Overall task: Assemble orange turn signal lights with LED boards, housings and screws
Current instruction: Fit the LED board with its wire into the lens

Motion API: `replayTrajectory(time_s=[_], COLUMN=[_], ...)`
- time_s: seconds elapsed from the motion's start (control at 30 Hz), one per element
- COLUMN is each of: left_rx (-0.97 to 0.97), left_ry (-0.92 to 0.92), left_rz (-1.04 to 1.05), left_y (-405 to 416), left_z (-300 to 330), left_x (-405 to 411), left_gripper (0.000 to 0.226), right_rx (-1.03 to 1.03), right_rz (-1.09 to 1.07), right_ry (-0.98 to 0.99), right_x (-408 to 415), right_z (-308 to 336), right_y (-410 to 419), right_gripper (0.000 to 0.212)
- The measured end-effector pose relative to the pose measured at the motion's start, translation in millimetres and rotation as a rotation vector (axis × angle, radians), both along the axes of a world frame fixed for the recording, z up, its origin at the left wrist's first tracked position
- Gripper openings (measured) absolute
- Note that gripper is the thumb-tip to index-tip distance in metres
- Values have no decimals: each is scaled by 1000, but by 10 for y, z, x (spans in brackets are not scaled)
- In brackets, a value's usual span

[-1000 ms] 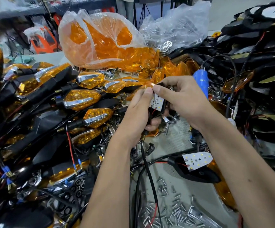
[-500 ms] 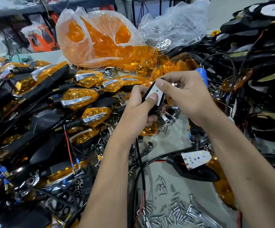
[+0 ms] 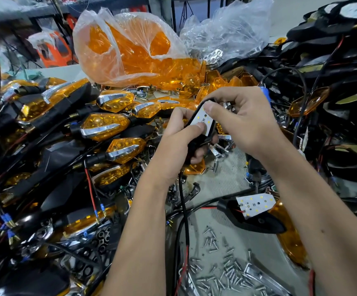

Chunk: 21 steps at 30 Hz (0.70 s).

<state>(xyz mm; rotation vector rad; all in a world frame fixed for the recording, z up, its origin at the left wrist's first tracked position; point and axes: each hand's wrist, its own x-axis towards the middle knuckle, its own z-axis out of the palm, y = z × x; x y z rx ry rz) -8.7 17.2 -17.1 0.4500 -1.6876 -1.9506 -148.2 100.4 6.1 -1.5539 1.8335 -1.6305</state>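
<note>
Orange finished lights (image 3: 105,124) pile at left; the left hand (image 3: 179,144) grips a black housing (image 3: 196,144), thumb on its LED board (image 3: 203,122), the right hand (image 3: 243,124) pinching the board's top; screws (image 3: 222,268) and lens seemingly remain

A: Both hands on one light: left hand (image 3: 178,142) grips the black plastic housing (image 3: 196,144), thumb on the white LED board (image 3: 203,121).
B: Yep, right hand (image 3: 240,122) pinches its top; loose silver screws (image 3: 222,272) below.

No legible text, labels, numbers — nothing readable on any part.
</note>
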Motion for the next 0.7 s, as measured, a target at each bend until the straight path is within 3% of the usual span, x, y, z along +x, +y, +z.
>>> replayTrajectory(time_s=[0.2,0.4,0.7], left_rx=[272,279,295], left_ry=[136,54,69], left_rz=[-226,-312,-313], left_y=[26,93,98], left_z=[67,80,68], left_x=[65,37,40], left_gripper=[43,61,75], right_rx=[34,127,111], right_rz=[88,184,199], right_ry=[-110,-56,-36], right_x=[-65,-149,-100], right_z=[59,129,151], right_y=[44,153,150], right_gripper=[16,14,15])
